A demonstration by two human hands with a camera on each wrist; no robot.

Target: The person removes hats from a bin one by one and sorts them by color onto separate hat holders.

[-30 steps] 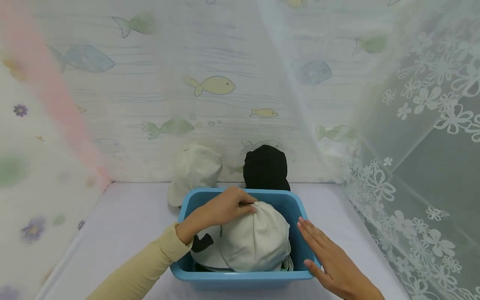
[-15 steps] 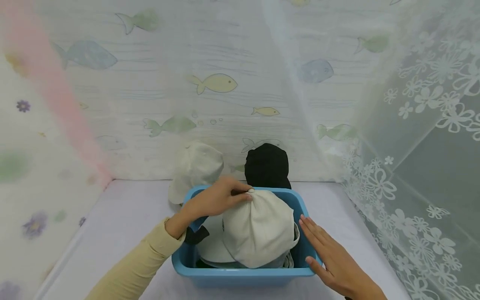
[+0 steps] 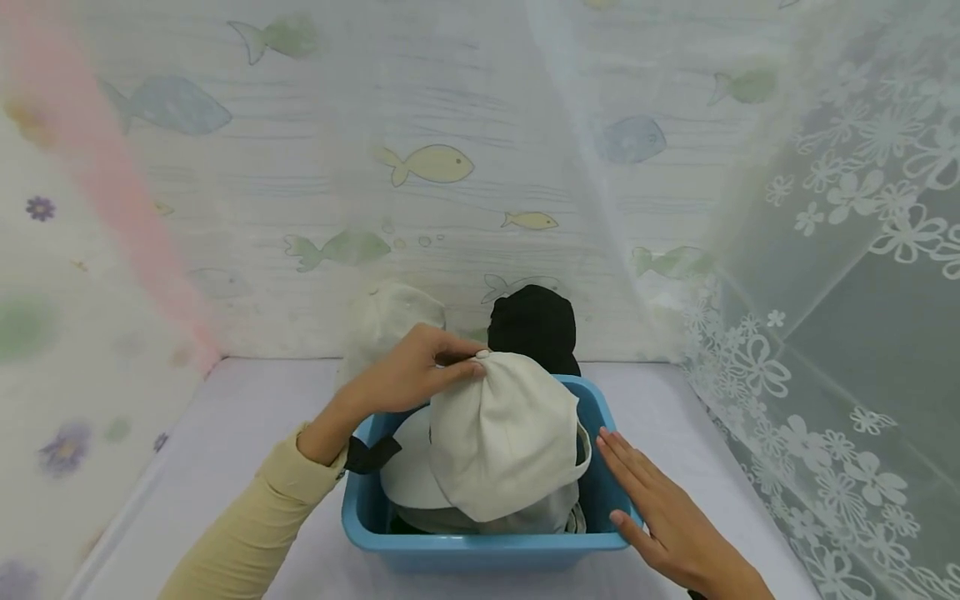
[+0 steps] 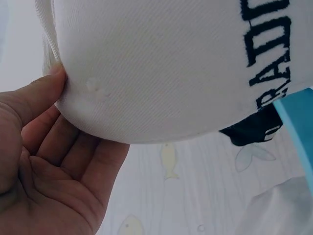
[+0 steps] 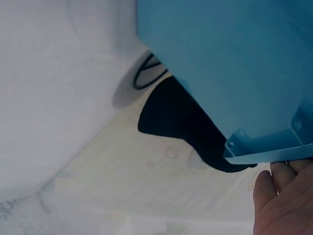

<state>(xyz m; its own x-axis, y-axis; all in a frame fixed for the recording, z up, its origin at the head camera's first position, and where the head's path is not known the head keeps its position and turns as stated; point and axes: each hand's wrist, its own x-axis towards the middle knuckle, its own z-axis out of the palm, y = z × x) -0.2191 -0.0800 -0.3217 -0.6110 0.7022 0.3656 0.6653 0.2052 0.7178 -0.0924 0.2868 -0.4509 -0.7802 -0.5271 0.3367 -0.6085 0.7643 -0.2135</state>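
Left hand (image 3: 401, 379): you pinch the off-white cloth cap (image 3: 510, 437) high on its crown, fingertips clamped on the fabric. Right hand (image 3: 667, 518): fingers straight against the right side of the blue plastic tub (image 3: 487, 546), gripping nothing. Cap is tilted over the tub, above pale grey cloth (image 3: 532, 521); can't tell if they touch. Your small pinch could slip if an edge snags. Beyond the tub: a rounded whitish cap (image 3: 397, 310), a black cloth cap (image 3: 532, 325); a wide swing might knock either.
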